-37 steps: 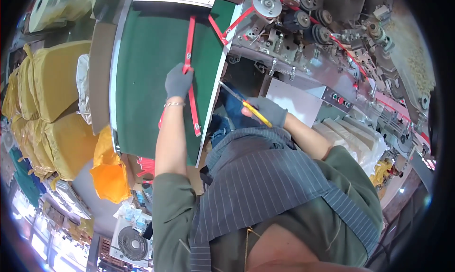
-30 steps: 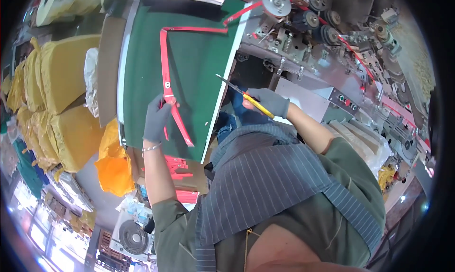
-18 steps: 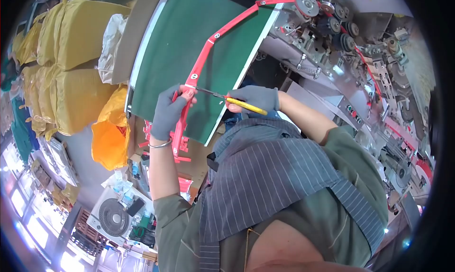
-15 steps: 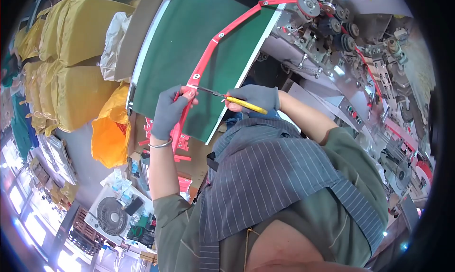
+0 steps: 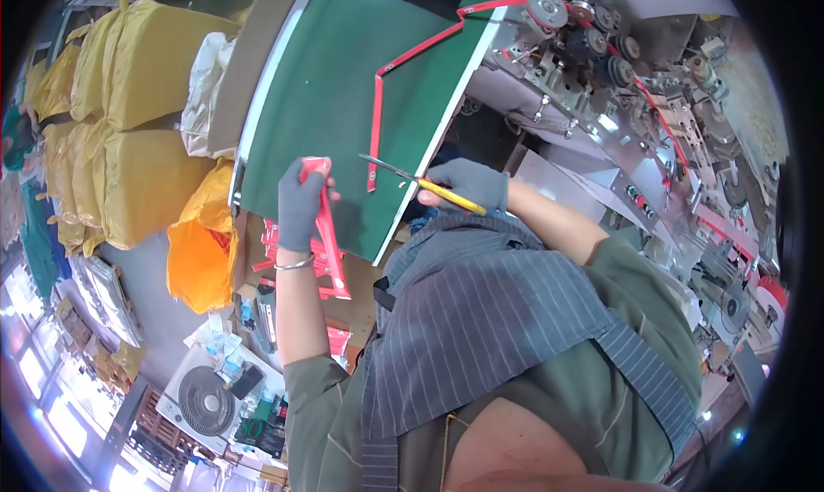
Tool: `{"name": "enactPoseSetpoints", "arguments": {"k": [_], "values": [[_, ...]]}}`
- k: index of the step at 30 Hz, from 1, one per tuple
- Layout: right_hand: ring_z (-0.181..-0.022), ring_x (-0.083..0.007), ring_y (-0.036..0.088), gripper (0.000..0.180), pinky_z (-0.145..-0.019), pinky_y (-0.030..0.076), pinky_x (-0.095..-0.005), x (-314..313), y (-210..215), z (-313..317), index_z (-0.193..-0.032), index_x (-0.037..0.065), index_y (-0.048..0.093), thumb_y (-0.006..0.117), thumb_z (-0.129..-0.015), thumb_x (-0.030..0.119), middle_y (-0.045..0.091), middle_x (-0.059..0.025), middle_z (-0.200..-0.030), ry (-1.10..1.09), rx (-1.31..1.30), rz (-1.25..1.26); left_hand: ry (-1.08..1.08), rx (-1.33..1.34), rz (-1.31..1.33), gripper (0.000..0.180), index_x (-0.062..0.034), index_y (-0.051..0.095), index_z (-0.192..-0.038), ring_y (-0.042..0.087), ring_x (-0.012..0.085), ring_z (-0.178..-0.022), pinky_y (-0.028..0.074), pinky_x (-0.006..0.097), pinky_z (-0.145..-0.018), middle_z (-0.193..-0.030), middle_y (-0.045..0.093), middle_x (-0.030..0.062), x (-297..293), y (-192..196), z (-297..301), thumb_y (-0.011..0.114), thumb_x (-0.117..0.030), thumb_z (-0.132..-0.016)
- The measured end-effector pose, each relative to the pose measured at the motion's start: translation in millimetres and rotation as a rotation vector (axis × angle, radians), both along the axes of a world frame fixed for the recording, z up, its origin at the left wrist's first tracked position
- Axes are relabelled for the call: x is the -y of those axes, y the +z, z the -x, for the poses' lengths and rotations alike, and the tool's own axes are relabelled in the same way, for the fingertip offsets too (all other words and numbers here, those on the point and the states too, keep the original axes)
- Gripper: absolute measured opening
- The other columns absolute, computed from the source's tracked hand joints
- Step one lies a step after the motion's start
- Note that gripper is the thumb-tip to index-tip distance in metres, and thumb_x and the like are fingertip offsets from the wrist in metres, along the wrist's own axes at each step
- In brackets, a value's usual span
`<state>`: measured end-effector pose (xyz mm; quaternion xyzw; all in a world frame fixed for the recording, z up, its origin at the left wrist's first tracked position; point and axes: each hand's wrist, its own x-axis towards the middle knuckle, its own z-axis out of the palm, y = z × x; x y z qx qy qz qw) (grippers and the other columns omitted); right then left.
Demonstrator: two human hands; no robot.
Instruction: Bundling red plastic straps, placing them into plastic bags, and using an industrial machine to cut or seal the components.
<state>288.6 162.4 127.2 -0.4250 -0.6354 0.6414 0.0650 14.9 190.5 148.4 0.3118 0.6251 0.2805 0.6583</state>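
My left hand (image 5: 300,205), in a grey fingerless glove, pinches the upper end of a cut red packet strip (image 5: 326,230), which hangs toward the red pieces below. Scissors (image 5: 446,194) with yellow handles are gripped in my right hand (image 5: 477,183), gloved the same way. Their dark blades point left over the belt, near the loose end of a long red packet strip (image 5: 376,132). This folded strip lies on the green conveyor belt (image 5: 318,80) and runs back to the machine's rollers. A gap separates it from the piece in my left hand.
A machine with several rollers (image 5: 547,8) stands at the right. More red strips (image 5: 268,235) lie below the belt's near end, beside cardboard. An orange bag (image 5: 202,260), yellow sacks (image 5: 159,175) and a fan (image 5: 206,400) are on the left.
The red strip, whole between the belt and my left hand before, is now cut through. My left hand has moved slightly left with its piece; the other end has dropped onto the belt.
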Motion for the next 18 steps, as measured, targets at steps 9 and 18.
{"name": "enactPoseSetpoints", "arguments": {"k": [9, 18], "values": [[-0.044, -0.0080, 0.050, 0.047, -0.044, 0.038, -0.0241, 17.1, 9.3, -45.7, -0.077, 0.007, 0.054, 0.051, -0.088, 0.053, 0.048, -0.0001, -0.052, -0.122, 0.069, 0.271, -0.221, -0.739, -0.398, 0.036, -0.0035, 0.059, -0.091, 0.061, 0.0299, -0.072, 0.047, 0.038, -0.066, -0.075, 0.061, 0.0120, -90.2, -130.2, -84.4, 0.067, -0.036, -0.078], [-0.048, -0.0089, 0.050, 0.041, -0.047, 0.040, -0.0237, 14.3, -23.1, -85.3, -0.085, 0.008, 0.056, 0.050, -0.090, 0.049, 0.049, 0.0003, -0.057, -0.372, 0.036, 0.322, -0.490, -0.420, -0.254, 0.022, -0.0016, 0.063, -0.084, 0.056, 0.0186, -0.069, 0.044, 0.031, -0.066, -0.074, 0.063, 0.0091, -102.6, -106.1, -69.4, 0.061, -0.023, -0.083]]}}
